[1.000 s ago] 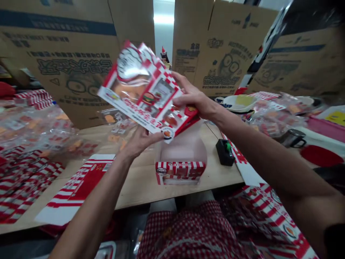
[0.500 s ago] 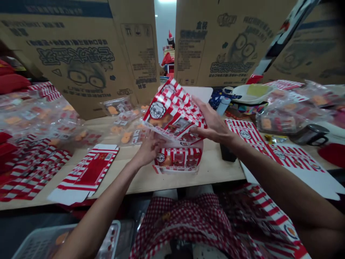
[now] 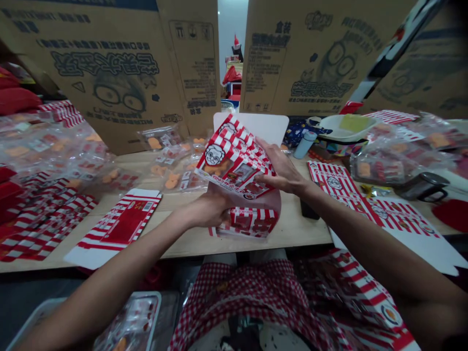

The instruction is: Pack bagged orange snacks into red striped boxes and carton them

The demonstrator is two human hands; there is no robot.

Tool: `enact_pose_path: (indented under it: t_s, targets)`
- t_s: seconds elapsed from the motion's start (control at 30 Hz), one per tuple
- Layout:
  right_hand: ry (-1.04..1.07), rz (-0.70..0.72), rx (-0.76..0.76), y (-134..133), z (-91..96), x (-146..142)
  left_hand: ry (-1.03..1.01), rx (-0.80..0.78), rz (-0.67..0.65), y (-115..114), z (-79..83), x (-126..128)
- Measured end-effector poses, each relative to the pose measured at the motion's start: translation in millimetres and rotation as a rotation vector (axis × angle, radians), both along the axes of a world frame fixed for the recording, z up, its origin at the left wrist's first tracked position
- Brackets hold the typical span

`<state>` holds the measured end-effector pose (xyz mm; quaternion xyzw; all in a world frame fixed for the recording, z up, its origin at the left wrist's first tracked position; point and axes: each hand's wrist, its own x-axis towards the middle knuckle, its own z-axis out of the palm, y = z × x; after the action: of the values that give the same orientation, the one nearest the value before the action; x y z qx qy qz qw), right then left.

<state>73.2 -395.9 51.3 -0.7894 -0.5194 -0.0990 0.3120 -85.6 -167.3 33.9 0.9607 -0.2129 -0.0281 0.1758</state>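
Note:
In front of me, a red-and-white striped carton (image 3: 234, 170) printed with a cartoon face is tilted over the table. My right hand (image 3: 280, 168) grips its right side, thumb on the front and fingers over the top. Below it is a second striped printed piece (image 3: 254, 222), bowed outward near the table's front edge; whether the two are joined I cannot tell. My left hand (image 3: 214, 208) reaches in at the left, between the upper carton and the lower piece, with its fingers hidden. A plain white flap (image 3: 252, 124) stands up behind.
Clear packets of orange pieces (image 3: 171, 180) lie behind and left. Stacked striped cartons (image 3: 44, 214) and one flat carton (image 3: 126, 224) sit left. Rightward are unfolded carton sheets (image 3: 380, 209), a dark mug (image 3: 424, 185) and a pale bottle (image 3: 305, 145). Large cardboard boxes (image 3: 120, 87) wall the back.
My left hand has moved right and slightly down, and its fingers have gone out of sight between the carton and the lower piece. My right hand keeps its grip on the carton.

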Motion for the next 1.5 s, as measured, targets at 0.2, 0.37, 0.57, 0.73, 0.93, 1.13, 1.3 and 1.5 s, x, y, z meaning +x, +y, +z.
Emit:
enact_pose_path:
  t_s: [0.2, 0.37, 0.57, 0.73, 0.93, 1.13, 1.3, 1.5]
  targets:
    - [0.032, 0.209, -0.28, -17.7, 9.8, 9.5, -0.127, 0.129, -0.005, 17.7, -19.4, -40.9]
    - [0.091, 0.236, -0.439, -23.8, 33.3, 11.4, -0.193, 0.344, 0.201, 14.6, -29.4, -50.0]
    - [0.132, 0.284, -0.462, -23.3, 42.1, 19.5, -0.255, 0.181, 0.303, 8.2, -39.0, -58.2]
    - [0.174, 0.26, -0.436, -29.1, 36.5, 24.4, -0.199, -0.081, 0.399, 11.5, -21.5, -55.4]
    - [0.079, 0.269, -0.455, -20.1, 41.4, 15.3, -0.173, -0.417, 0.62, 39.9, 6.0, -14.8]
    - [-0.005, 0.128, -0.449, -20.7, 38.2, -1.2, -0.01, -0.557, 0.61, 43.3, -35.8, 31.7]
    - [-0.04, -0.011, -0.535, -31.3, 29.0, -30.8, -0.112, -0.597, 0.745, 32.6, -58.8, 42.6]
    - [-0.127, 0.042, -0.485, -33.6, 21.9, -27.5, -0.195, -0.58, 0.787, 27.2, -55.7, 19.8]
